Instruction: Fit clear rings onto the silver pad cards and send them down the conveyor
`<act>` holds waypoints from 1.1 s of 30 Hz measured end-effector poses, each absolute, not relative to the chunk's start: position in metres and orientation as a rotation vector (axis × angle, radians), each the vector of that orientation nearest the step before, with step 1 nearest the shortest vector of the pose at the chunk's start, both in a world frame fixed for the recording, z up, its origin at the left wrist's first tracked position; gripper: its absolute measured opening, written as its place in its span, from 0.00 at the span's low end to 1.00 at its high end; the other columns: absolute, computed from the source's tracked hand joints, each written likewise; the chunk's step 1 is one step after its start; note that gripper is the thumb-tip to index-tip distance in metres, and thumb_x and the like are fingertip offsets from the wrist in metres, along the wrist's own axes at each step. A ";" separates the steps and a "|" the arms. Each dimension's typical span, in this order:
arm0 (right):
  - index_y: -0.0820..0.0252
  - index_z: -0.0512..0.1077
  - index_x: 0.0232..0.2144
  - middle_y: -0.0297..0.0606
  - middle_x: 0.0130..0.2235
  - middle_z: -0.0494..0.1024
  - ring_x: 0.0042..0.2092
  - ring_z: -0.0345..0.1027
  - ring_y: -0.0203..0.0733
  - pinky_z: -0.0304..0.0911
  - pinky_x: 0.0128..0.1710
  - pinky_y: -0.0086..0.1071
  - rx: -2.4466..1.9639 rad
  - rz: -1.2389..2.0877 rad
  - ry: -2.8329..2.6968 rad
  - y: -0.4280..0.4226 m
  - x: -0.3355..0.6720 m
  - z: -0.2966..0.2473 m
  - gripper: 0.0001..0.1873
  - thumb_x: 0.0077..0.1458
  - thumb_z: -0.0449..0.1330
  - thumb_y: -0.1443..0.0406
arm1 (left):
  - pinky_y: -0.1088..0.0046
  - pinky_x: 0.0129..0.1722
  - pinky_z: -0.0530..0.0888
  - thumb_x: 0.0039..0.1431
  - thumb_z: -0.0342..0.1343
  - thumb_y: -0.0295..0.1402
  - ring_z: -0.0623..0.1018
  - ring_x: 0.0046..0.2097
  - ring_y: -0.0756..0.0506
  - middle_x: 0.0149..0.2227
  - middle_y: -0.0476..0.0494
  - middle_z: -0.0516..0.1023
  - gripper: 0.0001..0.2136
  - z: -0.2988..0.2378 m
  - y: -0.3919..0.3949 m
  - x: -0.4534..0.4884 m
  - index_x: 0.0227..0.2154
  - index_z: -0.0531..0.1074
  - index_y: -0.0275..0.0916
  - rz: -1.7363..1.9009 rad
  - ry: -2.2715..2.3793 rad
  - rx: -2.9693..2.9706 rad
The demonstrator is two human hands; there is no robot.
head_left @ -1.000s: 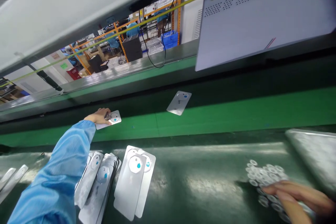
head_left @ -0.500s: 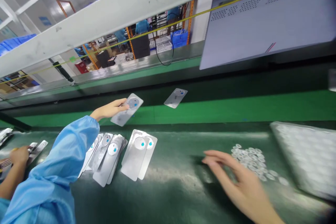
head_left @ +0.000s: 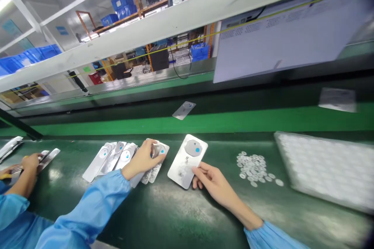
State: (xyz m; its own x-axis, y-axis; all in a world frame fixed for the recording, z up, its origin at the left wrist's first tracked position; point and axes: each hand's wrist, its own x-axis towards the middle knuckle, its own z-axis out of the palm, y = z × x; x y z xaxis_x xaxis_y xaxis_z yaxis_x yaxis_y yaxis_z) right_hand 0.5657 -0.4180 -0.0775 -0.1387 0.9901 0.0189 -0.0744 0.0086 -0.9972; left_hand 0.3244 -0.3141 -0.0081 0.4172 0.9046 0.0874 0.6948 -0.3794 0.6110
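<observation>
My right hand (head_left: 212, 183) pinches the lower right edge of a silver phone-shaped panel (head_left: 178, 163), which has a round grey patch and a blue dot and is tilted above the bench. Over to the left, my left hand (head_left: 143, 160) reaches across another phone-shaped panel (head_left: 156, 169), its fingers curled at the upper end and its thumb near the blue dot; the hand partly covers it. Overlapping panels of the same kind (head_left: 97, 159) lie left of that hand. A loose heap of small clear rings (head_left: 251, 167) lies right of my right hand.
At right lies a clear tray of whitish round pieces (head_left: 327, 167). One panel (head_left: 184, 110) and a clear flat piece (head_left: 337, 99) are on the green belt (head_left: 248, 120) behind. A co-worker's hand (head_left: 30, 167) works at far left. A grey board (head_left: 277, 50) hangs above.
My left hand has come from above the belt, where it held a panel, down to the bench stack. My right hand, empty before, now holds a panel. The view has shifted right.
</observation>
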 end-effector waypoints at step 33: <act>0.57 0.75 0.42 0.38 0.34 0.78 0.31 0.69 0.38 0.65 0.31 0.31 -1.287 0.502 -1.618 -0.450 0.578 -0.076 0.10 0.71 0.54 0.64 | 0.68 0.41 0.79 0.57 0.69 0.38 0.83 0.41 0.41 0.41 0.42 0.84 0.17 -0.069 -0.391 0.397 0.47 0.78 0.39 0.771 0.922 1.094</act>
